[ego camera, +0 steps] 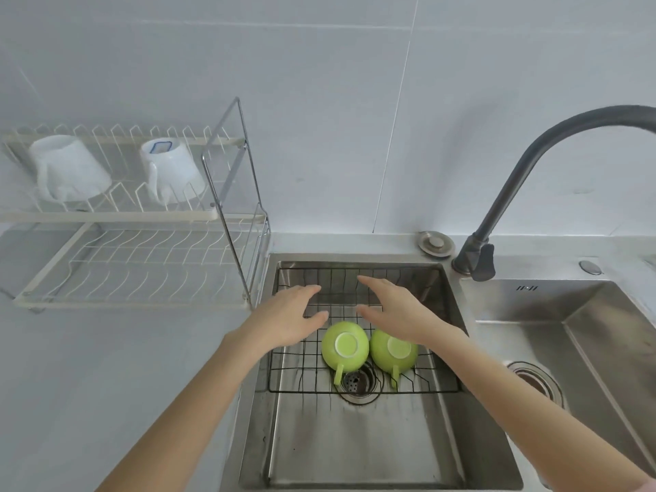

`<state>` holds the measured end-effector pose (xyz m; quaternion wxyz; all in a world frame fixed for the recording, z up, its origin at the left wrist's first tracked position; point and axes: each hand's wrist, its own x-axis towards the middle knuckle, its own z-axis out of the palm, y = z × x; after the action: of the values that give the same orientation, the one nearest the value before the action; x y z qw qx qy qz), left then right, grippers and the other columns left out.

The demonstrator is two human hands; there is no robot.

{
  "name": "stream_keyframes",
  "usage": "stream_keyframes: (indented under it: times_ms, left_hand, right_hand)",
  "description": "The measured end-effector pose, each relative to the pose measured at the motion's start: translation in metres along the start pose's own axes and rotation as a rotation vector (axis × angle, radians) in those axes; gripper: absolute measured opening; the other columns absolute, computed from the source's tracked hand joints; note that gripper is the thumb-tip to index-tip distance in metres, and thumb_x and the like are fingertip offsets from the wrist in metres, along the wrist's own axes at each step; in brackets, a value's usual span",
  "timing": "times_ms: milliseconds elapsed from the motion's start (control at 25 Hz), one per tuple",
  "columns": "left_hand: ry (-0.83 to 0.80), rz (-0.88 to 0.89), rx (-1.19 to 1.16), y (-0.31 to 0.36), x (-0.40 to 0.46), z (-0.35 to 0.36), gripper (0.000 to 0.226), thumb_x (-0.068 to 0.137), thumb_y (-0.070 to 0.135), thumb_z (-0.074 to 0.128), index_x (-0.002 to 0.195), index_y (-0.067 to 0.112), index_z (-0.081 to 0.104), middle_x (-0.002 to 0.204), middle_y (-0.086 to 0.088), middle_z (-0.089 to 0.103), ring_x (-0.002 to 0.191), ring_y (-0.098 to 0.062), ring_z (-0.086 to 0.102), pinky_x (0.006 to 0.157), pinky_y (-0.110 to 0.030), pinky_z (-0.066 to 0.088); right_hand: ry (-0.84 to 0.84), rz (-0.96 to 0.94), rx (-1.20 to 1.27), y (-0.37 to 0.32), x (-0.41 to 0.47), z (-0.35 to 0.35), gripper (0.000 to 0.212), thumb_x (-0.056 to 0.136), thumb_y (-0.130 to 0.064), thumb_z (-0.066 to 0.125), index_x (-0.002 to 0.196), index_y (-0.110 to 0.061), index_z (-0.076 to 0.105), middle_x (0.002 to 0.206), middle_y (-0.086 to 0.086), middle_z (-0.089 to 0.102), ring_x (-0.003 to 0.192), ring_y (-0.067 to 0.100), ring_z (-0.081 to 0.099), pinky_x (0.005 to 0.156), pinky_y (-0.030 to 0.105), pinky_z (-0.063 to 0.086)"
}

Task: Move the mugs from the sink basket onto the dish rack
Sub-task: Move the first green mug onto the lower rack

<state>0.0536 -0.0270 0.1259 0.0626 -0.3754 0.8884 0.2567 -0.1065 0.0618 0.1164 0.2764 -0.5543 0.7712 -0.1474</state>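
Two green mugs lie upside down side by side in the black wire sink basket (305, 371): the left green mug (345, 346) and the right green mug (392, 353), handles pointing toward me. My left hand (289, 316) hovers open just left of and above the left mug. My right hand (394, 312) hovers open over the right mug and hides its far edge. Neither hand holds anything. The white two-tier dish rack (142, 264) stands on the counter to the left, with two white mugs (69, 168) (174, 172) upside down on its upper tier.
A dark curved faucet (532, 161) arches over the sink from the right. A second steel basin (568, 349) lies to the right. The rack's lower tier (149, 271) holds no dishes. The drain (355, 381) sits under the basket, between the mugs' handles.
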Motion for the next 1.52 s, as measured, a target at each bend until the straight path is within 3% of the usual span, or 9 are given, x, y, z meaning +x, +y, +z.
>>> stream_keyframes:
  times_ms: [600,680,720,800,840,960,1080,1280,1520]
  left_hand:
    - [-0.145,-0.295,-0.441,-0.032,0.081,0.119,0.051,0.093,0.029,0.045,0.139,0.01,0.034,0.144,-0.01,0.044,0.132,-0.023,0.043,0.108,-0.033,0.034]
    - [-0.159,-0.344,-0.436,-0.036,0.094,0.133,0.054,0.092,0.032,0.047,0.139,0.01,0.033,0.144,-0.01,0.045,0.131,-0.023,0.043,0.108,-0.034,0.034]
    - [-0.155,-0.362,-0.443,-0.038,0.099,0.139,0.055,0.091,0.033,0.048,0.139,0.01,0.033,0.143,-0.009,0.045,0.131,-0.022,0.044,0.107,-0.033,0.034]
    - [-0.127,-0.392,-0.462,-0.039,0.106,0.149,0.055,0.09,0.033,0.05,0.138,0.01,0.036,0.141,-0.008,0.048,0.129,-0.021,0.045,0.103,-0.03,0.036]
    - [-0.112,-0.406,-0.471,-0.039,0.109,0.153,0.054,0.09,0.032,0.051,0.137,0.01,0.037,0.139,-0.008,0.049,0.128,-0.021,0.046,0.1,-0.028,0.036]
    - [-0.088,-0.446,-0.525,-0.042,0.118,0.165,0.06,0.088,0.031,0.054,0.138,0.006,0.031,0.144,-0.011,0.041,0.131,-0.023,0.039,0.101,-0.028,0.033]
    - [-0.098,-0.486,-0.536,-0.047,0.127,0.178,0.073,0.087,0.034,0.056,0.143,0.005,0.02,0.152,-0.012,0.028,0.139,-0.024,0.027,0.111,-0.032,0.024]
    - [-0.082,-0.5,-0.543,-0.056,0.137,0.188,0.067,0.086,0.032,0.058,0.139,0.005,0.029,0.143,-0.014,0.04,0.13,-0.027,0.04,0.104,-0.035,0.034]
    - [-0.039,-0.548,-0.645,-0.06,0.136,0.185,0.062,0.086,0.025,0.059,0.138,0.006,0.033,0.139,-0.013,0.047,0.124,-0.028,0.048,0.1,-0.035,0.04]
  right_hand:
    - [-0.15,0.523,0.459,0.079,0.054,0.11,0.056,0.095,-0.031,0.04,0.143,-0.004,0.027,0.145,0.015,0.043,0.133,0.028,0.04,0.106,0.032,0.033]
    - [-0.152,0.595,0.522,0.086,0.061,0.12,0.048,0.096,-0.03,0.04,0.136,-0.003,0.037,0.13,0.014,0.055,0.125,0.03,0.046,0.1,0.033,0.037]
    - [-0.148,0.624,0.549,0.091,0.065,0.126,0.038,0.095,-0.029,0.04,0.123,-0.004,0.046,0.11,0.01,0.061,0.114,0.03,0.051,0.093,0.033,0.039]
    - [-0.14,0.677,0.578,0.097,0.07,0.136,0.022,0.095,-0.029,0.042,0.096,-0.008,0.047,0.083,0.004,0.054,0.092,0.025,0.05,0.079,0.03,0.038]
    - [-0.135,0.694,0.594,0.099,0.073,0.142,0.021,0.094,-0.029,0.042,0.095,-0.008,0.046,0.086,0.005,0.055,0.09,0.024,0.05,0.078,0.029,0.038]
    - [-0.105,0.747,0.687,0.104,0.079,0.151,0.033,0.093,-0.028,0.044,0.118,-0.005,0.048,0.112,0.01,0.058,0.106,0.028,0.054,0.082,0.029,0.037]
    - [-0.074,0.789,0.723,0.107,0.088,0.155,0.04,0.092,-0.028,0.045,0.123,-0.002,0.046,0.112,0.012,0.058,0.101,0.026,0.052,0.08,0.029,0.036]
    - [-0.069,0.81,0.75,0.107,0.097,0.163,0.059,0.091,-0.032,0.05,0.139,-0.005,0.03,0.134,0.015,0.05,0.125,0.032,0.046,0.101,0.036,0.038]
    - [-0.052,0.769,0.744,0.109,0.097,0.164,0.063,0.089,-0.032,0.055,0.14,-0.005,0.03,0.138,0.014,0.049,0.128,0.029,0.045,0.103,0.034,0.037]
